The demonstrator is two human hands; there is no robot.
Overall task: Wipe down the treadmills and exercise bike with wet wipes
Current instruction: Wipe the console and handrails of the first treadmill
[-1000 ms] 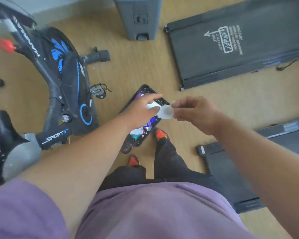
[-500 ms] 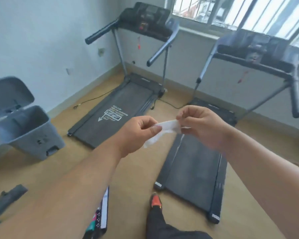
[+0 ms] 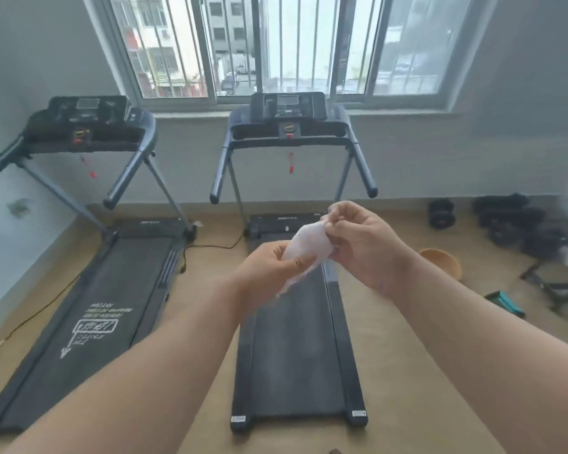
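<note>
A white wet wipe (image 3: 309, 249) is stretched between both hands at chest height. My left hand (image 3: 269, 273) pinches its lower end, and my right hand (image 3: 361, 244) pinches its upper end. Straight ahead under the hands stands a black treadmill (image 3: 295, 355) with its console (image 3: 289, 109) at the window. A second black treadmill (image 3: 89, 306) with white print on the belt stands to the left. The exercise bike is out of view.
Barred windows (image 3: 276, 44) fill the far wall. Dumbbells (image 3: 441, 213) and dark gear lie on the floor at the right, with an orange bowl-like object (image 3: 443, 262) and a teal item (image 3: 505, 303). A power cable (image 3: 210, 247) runs between the treadmills. Wooden floor lies between them.
The view has swung up from the floor and bike to face both treadmills head on. The wipe has come off the pack and both hands have spread it wider.
</note>
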